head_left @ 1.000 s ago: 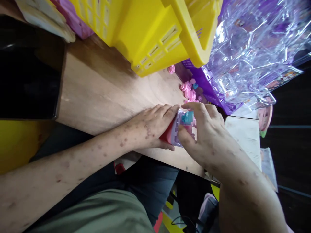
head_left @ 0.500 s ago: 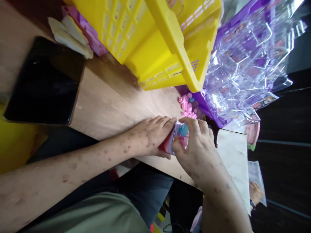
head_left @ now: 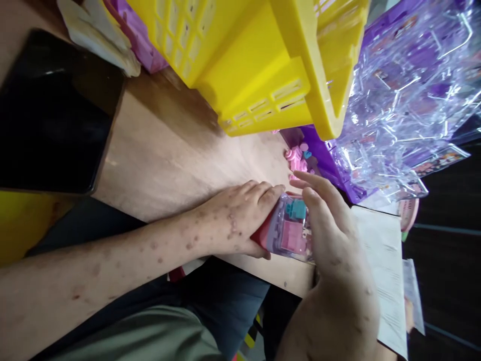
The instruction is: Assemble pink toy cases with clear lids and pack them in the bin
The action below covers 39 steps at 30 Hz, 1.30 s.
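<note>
Left hand (head_left: 244, 215) clasping a boxy red case with a clear plastic end (head_left: 295, 235), by the light wooden table's (head_left: 180, 145) near edge.
The right hand's (head_left: 332, 225) fingers are loosely spread at the clear end; contact cannot be told. Small pink plastic pieces (head_left: 296, 158) lie beyond, beside a purple plastic crate (head_left: 322, 150).

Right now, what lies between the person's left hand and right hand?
The head view shows a clear-topped case between the left hand, which grips its red base, and the right hand; a teal piece and pink piece show through.
</note>
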Each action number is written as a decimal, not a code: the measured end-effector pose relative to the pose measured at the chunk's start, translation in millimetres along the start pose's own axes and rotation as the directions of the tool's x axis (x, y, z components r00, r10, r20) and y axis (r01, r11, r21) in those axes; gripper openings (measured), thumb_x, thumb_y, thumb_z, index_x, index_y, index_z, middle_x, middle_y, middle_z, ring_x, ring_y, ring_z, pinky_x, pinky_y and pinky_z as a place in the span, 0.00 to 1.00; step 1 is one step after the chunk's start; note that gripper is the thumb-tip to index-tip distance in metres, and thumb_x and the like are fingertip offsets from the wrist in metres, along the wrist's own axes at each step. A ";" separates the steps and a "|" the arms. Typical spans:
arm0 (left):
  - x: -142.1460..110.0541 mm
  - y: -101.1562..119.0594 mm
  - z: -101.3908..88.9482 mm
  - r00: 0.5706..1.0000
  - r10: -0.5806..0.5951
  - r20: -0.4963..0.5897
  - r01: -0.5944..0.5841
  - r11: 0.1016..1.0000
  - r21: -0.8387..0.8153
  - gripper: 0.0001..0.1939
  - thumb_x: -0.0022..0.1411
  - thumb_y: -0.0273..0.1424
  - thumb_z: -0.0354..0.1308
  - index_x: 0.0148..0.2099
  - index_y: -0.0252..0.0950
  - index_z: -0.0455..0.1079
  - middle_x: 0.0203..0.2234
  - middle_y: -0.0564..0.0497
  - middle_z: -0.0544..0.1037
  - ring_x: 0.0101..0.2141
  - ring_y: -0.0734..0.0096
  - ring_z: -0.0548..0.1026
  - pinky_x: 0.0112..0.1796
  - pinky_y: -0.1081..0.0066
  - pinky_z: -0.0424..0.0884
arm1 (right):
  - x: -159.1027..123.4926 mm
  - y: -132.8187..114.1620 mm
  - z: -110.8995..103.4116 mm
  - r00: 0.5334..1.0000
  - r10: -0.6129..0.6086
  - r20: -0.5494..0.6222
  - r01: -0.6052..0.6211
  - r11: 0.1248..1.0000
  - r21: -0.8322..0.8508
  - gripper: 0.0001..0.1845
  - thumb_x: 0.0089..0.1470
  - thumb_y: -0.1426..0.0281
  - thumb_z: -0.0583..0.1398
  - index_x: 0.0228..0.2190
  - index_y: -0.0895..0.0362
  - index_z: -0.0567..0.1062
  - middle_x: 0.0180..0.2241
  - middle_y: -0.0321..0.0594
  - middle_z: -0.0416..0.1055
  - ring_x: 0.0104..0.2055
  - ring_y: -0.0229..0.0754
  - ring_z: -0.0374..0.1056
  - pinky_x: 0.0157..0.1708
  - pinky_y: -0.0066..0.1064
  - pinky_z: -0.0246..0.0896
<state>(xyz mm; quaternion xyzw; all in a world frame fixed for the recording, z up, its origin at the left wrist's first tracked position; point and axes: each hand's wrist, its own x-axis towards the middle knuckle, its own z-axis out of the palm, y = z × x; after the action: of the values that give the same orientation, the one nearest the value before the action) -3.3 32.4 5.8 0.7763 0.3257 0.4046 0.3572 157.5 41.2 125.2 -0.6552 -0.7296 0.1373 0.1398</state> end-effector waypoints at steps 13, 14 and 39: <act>0.7 -4.0 -1.9 0.991 0.120 -0.061 -0.126 0.986 -0.113 0.63 0.54 0.51 0.83 0.78 0.41 0.50 0.71 0.35 0.67 0.71 0.40 0.67 0.72 0.40 0.65 | 4.7 16.9 21.3 0.987 0.027 -0.155 0.052 0.874 0.483 0.20 0.72 0.55 0.59 0.56 0.52 0.79 0.54 0.50 0.82 0.53 0.54 0.81 0.52 0.51 0.79; 1.6 -4.7 -2.6 0.994 0.099 -0.050 -0.104 0.989 -0.109 0.63 0.53 0.51 0.84 0.78 0.41 0.51 0.71 0.36 0.68 0.70 0.40 0.68 0.72 0.40 0.65 | 5.7 18.0 22.8 0.987 0.035 -0.155 0.048 0.863 0.504 0.21 0.70 0.54 0.60 0.55 0.52 0.80 0.53 0.50 0.82 0.53 0.54 0.81 0.52 0.51 0.78; -88.9 22.6 -131.3 0.917 -0.305 -0.256 0.344 0.931 0.125 0.50 0.67 0.53 0.68 0.79 0.40 0.50 0.75 0.34 0.63 0.73 0.37 0.67 0.72 0.39 0.66 | -215.8 106.7 83.7 0.829 0.045 -0.557 0.296 0.811 0.505 0.13 0.73 0.64 0.62 0.55 0.41 0.82 0.43 0.35 0.84 0.41 0.41 0.84 0.44 0.27 0.82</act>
<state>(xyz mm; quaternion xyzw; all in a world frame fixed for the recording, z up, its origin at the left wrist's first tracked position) -152.4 -12.1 43.9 0.6858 0.5224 0.3988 0.3127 245.4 -163.8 1.8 -0.5418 -0.6269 0.1474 0.5401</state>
